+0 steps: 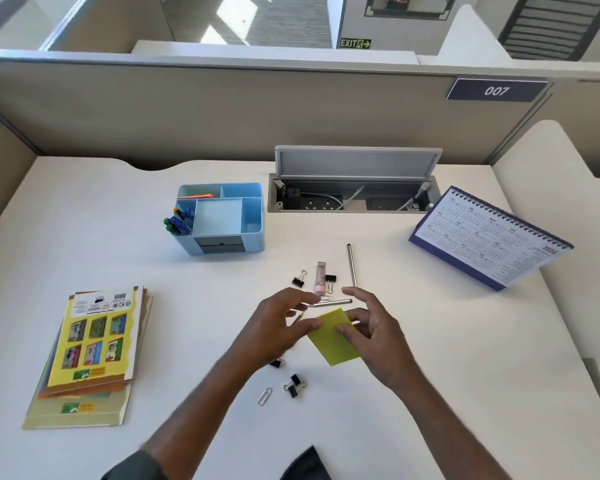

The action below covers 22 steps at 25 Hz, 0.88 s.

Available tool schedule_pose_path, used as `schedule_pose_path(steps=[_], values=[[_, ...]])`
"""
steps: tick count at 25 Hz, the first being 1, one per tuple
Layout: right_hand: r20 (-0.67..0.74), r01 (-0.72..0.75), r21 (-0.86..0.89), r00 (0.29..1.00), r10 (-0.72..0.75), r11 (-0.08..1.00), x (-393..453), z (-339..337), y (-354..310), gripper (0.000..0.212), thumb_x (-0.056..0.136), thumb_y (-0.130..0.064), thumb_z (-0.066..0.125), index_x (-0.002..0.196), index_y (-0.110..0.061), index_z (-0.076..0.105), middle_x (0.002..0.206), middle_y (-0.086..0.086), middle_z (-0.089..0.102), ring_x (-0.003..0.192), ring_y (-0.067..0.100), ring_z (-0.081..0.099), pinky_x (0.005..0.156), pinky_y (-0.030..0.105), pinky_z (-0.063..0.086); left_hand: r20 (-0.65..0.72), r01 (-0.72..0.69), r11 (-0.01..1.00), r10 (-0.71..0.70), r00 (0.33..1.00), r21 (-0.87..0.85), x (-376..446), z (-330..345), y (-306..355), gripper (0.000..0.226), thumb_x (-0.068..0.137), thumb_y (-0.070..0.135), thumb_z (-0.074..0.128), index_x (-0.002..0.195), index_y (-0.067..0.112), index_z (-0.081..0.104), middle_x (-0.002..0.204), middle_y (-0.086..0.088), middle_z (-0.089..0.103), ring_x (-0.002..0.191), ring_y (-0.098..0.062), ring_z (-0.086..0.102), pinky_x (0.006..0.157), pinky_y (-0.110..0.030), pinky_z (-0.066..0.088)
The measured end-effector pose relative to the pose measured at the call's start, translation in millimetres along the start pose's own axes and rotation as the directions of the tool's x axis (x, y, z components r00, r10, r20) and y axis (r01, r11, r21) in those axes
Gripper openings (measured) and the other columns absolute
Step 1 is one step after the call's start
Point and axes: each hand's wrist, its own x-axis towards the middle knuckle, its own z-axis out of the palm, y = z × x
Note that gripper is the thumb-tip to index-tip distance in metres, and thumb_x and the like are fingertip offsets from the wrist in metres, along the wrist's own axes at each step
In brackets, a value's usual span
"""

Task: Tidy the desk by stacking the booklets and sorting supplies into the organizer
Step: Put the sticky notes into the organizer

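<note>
Both hands hold a yellow-green sticky-note pad point(333, 336) just above the desk's middle. My left hand point(278, 327) pinches its left edge and my right hand point(371, 330) pinches its right edge with thumb and fingers. A stack of booklets point(90, 355) lies at the left. The light blue organizer point(222, 216) stands behind, with markers and coloured notes in its left compartments. Loose on the desk are binder clips point(295, 384), a paper clip point(264, 396), two silver pens point(352, 265) and a pink tube point(320, 277).
An open cable box point(354, 195) with sockets is set into the desk at the back. A desk calendar point(489, 237) stands at the right. Beige partition walls enclose the white desk point(118, 237).
</note>
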Motion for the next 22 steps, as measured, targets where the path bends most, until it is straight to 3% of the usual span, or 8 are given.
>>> schedule_pose_path(steps=[5,8,12,16,19,22], values=[[-0.024,0.063,-0.005,0.998,-0.063,0.998,9,18,-6,0.024,0.089,-0.014,0.072,0.104,-0.032,0.068,0.096,-0.009,0.074,0.077,0.017,0.071,0.073,0.040,0.058,0.022,-0.127,0.983,0.125,0.992,0.135,0,-14,7,0.015,0.091,0.023,0.074,0.105,0.027,0.076,0.096,0.012,0.071,0.091,-0.011,0.066,0.083,-0.029,0.053],[-0.025,0.053,0.040,0.998,-0.052,0.998,12,26,0,0.028,0.088,-0.012,0.073,0.111,-0.027,0.069,0.102,-0.012,0.073,0.086,0.012,0.072,0.076,0.031,0.059,0.014,-0.133,0.966,0.133,0.991,0.224,5,-32,6,0.008,0.090,0.020,0.074,0.097,0.023,0.076,0.089,0.013,0.071,0.085,-0.007,0.066,0.081,-0.033,0.055],[-0.038,-0.062,-0.015,0.997,0.061,0.998,9,26,26,0.034,0.086,-0.016,0.073,0.113,-0.034,0.064,0.111,-0.028,0.066,0.096,0.000,0.067,0.077,0.018,0.053,-0.194,-0.122,0.916,0.208,0.959,0.383,31,-89,6,0.010,0.089,0.013,0.075,0.098,0.017,0.077,0.089,0.009,0.072,0.080,-0.009,0.065,0.080,-0.037,0.055],[-0.044,-0.127,-0.091,0.991,0.123,0.988,9,19,58,0.032,0.085,-0.021,0.073,0.109,-0.039,0.062,0.109,-0.032,0.065,0.095,-0.001,0.067,0.078,0.020,0.053,-0.437,-0.065,0.847,0.337,0.834,0.528,70,-164,18,0.011,0.090,0.009,0.072,0.100,0.012,0.077,0.093,0.000,0.073,0.080,-0.024,0.067,0.075,-0.036,0.055],[-0.058,-0.149,-0.141,0.988,0.142,0.979,7,15,78,0.035,0.085,-0.020,0.074,0.111,-0.039,0.061,0.108,-0.034,0.064,0.094,0.000,0.067,0.083,0.022,0.055,-0.541,0.014,0.825,0.357,0.761,0.565,96,-204,19,0.012,0.091,0.010,0.069,0.099,0.012,0.077,0.097,-0.004,0.072,0.079,-0.028,0.067,0.064,-0.027,0.054],[-0.068,-0.170,-0.168,0.985,0.161,0.971,7,11,91,0.035,0.085,-0.022,0.073,0.111,-0.040,0.060,0.108,-0.037,0.062,0.096,-0.002,0.066,0.084,0.021,0.055,-0.582,0.153,0.753,0.344,0.737,0.640,121,-226,10,0.015,0.092,0.015,0.066,0.100,0.015,0.078,0.101,-0.005,0.073,0.091,-0.033,0.066,0.072,-0.037,0.051]])
